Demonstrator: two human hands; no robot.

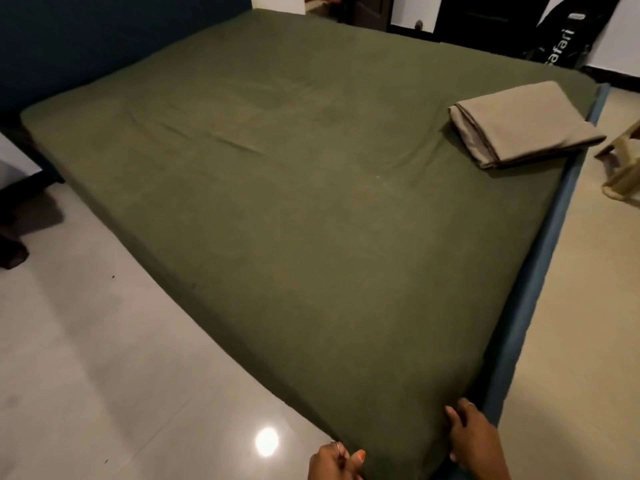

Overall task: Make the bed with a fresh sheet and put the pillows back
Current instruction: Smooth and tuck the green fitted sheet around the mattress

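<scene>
At the near corner of the bed, both hands work on the dark green sheet (294, 209). The left hand (334, 460) is at the bottom edge of the view, on the left side of the corner. Its fingers are curled and its thumb, with an orange nail, presses against the cloth, so it pinches the sheet at the lower edge of the mattress. A ring shows on one finger. The right hand (474, 441) lies on the right side of the same corner. Its fingers point up along the cloth, close together, and they press flat on the sheet where it meets the blue bed frame (540, 271); I cannot tell if the fingertips go under the edge. This hand also has a ring.

The green sheet covers the whole mattress, from the near corner to the far end by the dark blue wall (86, 46). It is mostly smooth, with some soft creases in the middle and the far part.

On the far right part of the bed lies a folded beige cloth (523, 124), flat on the sheet and close to the right edge. It is well apart from both hands.

The floor (104, 341) around the bed is of pale glossy tiles, with a round reflection of light near the left hand. Far right, a black bag with white letters (557, 36) stands against the wall, and part of a light plastic chair (623, 161) shows at the right edge.
</scene>
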